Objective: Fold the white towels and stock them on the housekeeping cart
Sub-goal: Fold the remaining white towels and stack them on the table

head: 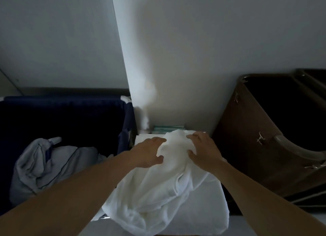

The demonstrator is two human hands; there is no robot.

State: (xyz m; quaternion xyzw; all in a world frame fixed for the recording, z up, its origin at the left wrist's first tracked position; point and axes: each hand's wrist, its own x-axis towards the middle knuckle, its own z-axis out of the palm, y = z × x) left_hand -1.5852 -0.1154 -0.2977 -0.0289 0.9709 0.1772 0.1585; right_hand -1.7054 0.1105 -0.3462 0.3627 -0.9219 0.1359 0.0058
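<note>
Beside dim wall [194, 59], left hand [150, 152] and right hand [202, 150] clutch towel [158, 191].

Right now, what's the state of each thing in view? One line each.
white towel: unfolded, bunched in a heap.
left hand: grips the towel's far end.
right hand: grips the towel's far end.
navy hamper: open on top.
grey linen: crumpled inside the hamper.
brown bin: open on top, inside too dark to tell.
</note>
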